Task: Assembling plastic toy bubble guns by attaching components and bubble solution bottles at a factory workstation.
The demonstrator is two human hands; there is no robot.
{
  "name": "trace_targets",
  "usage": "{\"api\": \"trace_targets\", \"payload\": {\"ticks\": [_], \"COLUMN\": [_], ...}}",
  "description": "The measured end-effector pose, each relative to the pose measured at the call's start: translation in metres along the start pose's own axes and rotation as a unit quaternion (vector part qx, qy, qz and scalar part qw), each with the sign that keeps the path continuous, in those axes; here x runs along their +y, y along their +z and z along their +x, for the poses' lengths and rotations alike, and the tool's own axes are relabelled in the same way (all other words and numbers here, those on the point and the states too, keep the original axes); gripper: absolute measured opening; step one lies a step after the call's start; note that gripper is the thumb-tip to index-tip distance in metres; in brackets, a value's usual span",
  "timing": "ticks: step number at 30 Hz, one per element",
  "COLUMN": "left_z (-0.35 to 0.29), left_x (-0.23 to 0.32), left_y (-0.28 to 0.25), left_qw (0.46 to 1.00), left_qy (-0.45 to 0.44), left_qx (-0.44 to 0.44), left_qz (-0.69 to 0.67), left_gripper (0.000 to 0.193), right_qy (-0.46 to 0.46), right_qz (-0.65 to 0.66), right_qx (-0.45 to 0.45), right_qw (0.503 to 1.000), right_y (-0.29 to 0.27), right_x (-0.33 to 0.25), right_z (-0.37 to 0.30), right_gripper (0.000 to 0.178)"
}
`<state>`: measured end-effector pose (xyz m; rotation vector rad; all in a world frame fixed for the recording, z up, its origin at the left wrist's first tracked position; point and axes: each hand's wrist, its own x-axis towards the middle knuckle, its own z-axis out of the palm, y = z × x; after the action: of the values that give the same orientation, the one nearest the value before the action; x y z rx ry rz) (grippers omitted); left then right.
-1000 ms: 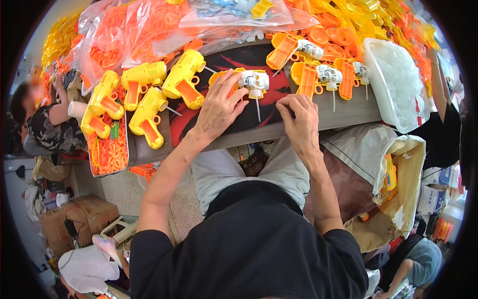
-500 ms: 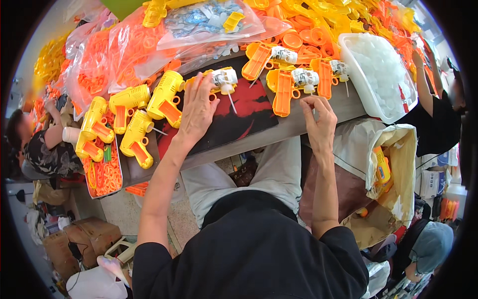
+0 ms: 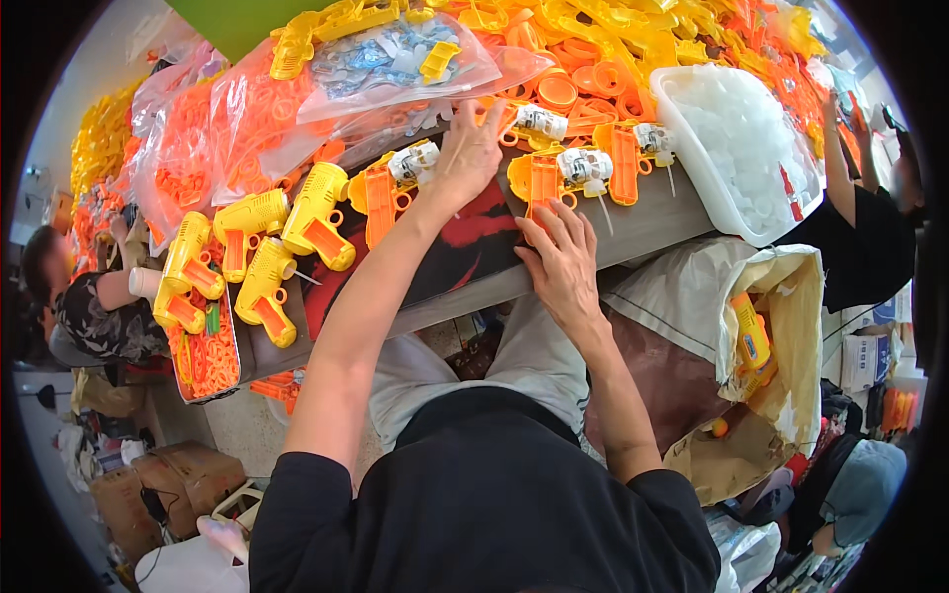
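My left hand reaches over the far side of the bench, fingers stretched and apart, beside an open toy gun shell with a white motor unit. Whether it touches that shell, I cannot tell. My right hand has its fingers spread at the lower end of an orange grip on another half-built toy gun, whose white unit has a thin tube hanging down. Left of my left hand lies a similar shell with an orange grip. A further one with an orange grip lies to the right.
Several closed yellow toy guns lie at left, beside a tray of small orange parts. Bags of orange parts and yellow shells pile up behind. A white tub of clear parts stands right, above an open sack.
My left hand has left the shell at left and moved right and farther off. My right hand has moved left and down to an orange grip. The view has shifted slightly.
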<state>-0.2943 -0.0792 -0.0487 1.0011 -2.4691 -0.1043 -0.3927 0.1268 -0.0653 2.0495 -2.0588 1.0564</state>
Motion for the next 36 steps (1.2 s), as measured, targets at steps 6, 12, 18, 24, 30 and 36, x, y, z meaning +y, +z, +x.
{"api": "trace_targets", "payload": {"ticks": [6, 12, 18, 24, 30, 36], "left_z": [-0.003, -0.086, -0.189, -0.198, -0.181, -0.201], "left_x": [0.001, 0.026, 0.043, 0.044, 0.034, 0.020], "left_y": [-0.028, -0.104, -0.111, -0.079, -0.063, -0.094], "left_qw": [0.990, 0.991, 0.968, 0.984, 0.983, 0.995], "left_qy": [0.029, -0.021, -0.165, -0.156, -0.164, -0.072], "left_qx": [0.139, 0.046, -0.042, 0.032, 0.069, 0.061], "left_qz": [-0.010, -0.125, -0.184, -0.076, -0.047, -0.034], "left_gripper": [0.053, 0.048, 0.054, 0.057, 0.058, 0.050], "right_qy": [-0.015, -0.059, 0.048, 0.229, 0.127, 0.154], "right_qz": [0.013, 0.069, 0.018, -0.111, -0.410, -0.385], "right_qx": [0.028, 0.065, 0.231, 0.230, 0.007, -0.040], "right_qw": [0.999, 0.994, 0.971, 0.939, 0.903, 0.909], "right_y": [-0.001, 0.020, -0.077, -0.153, -0.119, -0.134], "right_x": [0.007, 0.016, 0.068, 0.169, 0.230, 0.222], "right_z": [0.008, 0.032, 0.048, 0.092, 0.151, 0.153], "right_gripper": [0.037, 0.031, 0.014, 0.019, 0.025, 0.028]}}
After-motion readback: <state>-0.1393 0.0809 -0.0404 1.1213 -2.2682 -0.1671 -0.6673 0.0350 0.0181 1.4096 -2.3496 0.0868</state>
